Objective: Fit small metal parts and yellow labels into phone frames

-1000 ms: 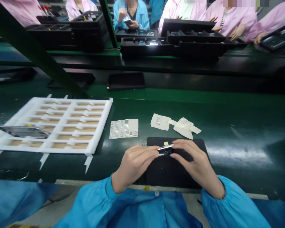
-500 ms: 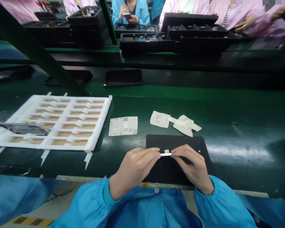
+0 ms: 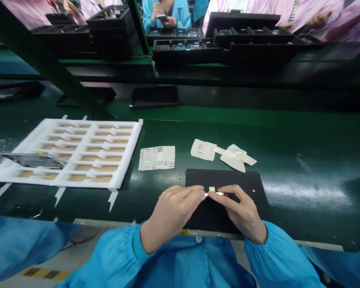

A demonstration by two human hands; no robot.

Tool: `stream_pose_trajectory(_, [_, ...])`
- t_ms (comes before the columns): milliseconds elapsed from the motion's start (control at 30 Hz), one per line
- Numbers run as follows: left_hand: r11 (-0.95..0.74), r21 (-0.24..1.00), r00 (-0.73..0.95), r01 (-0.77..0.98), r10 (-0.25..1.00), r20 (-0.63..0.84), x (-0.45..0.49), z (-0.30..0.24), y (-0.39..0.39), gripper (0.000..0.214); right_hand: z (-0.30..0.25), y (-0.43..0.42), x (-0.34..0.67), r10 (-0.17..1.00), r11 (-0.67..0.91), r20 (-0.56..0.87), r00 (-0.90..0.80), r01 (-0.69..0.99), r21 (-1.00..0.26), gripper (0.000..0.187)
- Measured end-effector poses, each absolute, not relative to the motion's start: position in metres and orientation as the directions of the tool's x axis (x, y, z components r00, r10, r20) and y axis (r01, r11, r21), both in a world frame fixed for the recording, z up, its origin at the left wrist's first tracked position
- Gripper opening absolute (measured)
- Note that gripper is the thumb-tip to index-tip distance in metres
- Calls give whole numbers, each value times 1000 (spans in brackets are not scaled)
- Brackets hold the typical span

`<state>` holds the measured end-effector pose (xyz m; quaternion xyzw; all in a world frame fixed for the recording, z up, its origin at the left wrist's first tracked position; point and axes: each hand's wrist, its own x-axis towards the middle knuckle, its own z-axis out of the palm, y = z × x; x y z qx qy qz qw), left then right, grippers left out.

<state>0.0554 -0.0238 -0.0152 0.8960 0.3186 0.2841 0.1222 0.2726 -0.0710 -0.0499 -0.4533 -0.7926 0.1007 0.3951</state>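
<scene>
Workroom: dark green table (image 3: 288, 142) under a slanted green post (image 3: 45, 64), with people (image 3: 183, 16) in pink and blue on its far side.
Thin piece (image 3: 220, 193): seen nearly edge-on, white-edged, between both hands over the black mat (image 3: 196, 177); a pale yellow tab (image 3: 212, 189) shows at its far side.
Handling: likely light and stiff, probably smooth enough to slip — and fragile if bent or pressed mid-face.
Where to hold: by the two ends, I judge, with the tab left free.
Left hand (image 3: 174, 208): fingers pinched narrow on the piece's left end.
Right hand (image 3: 241, 210): fingers narrow on the right end, one reaching along the near edge.
White foam tray (image 3: 124, 168): left of the mat, two columns of brown-floored slots; a flat panel (image 3: 34, 161) leans in the near left part.
Label sheet (image 3: 157, 158): flat between tray and mat, rows of small strips on it.
Shallow black tray (image 3: 154, 98): farther back — too dark to tell its contents.
Far black bins (image 3: 186, 56): divided, with flat shiny pieces between the dividers, too small to identify.
</scene>
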Motion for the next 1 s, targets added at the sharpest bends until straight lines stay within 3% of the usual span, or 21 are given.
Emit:
stream_pose_trajectory(133, [-819,345,627,458,573,528,49,-24,-25,19,-48,-70,272,785,574,546,-292,675,-464,55])
stream_pose_trajectory(300, [-887,137,665,440,424,615,48,-32,-22,20,-45,-71,271,792,559,512,-332,732,-390,45])
stream_pose_trajectory(467, [-899,53,713,435,380,589,53,-30,-14,18,-39,-70,271,795,549,487,-362,772,-321,42])
stream_pose_trajectory(567, [-871,186,689,455,476,546,47,-32,-6,21,-30,-66,272,824,533,444,-352,746,-399,40])
stream_pose_trajectory(733, [-570,707,558,419,776,295,5,-38,9,19,-13,-22,245,881,421,464,-90,592,-687,15])
stream_pose_trajectory(833, [-422,767,536,483,835,122,-26,-42,16,17,-20,28,206,917,387,369,-149,552,-739,8])
stream_pose_trajectory(900, [-381,754,524,536,850,57,-40,-46,20,17,-33,58,180,921,380,216,-324,625,-682,11])
stream_pose_trajectory(1000, [-343,758,515,554,857,11,-51,-54,21,18,-55,83,153,887,417,88,-454,703,-577,13])
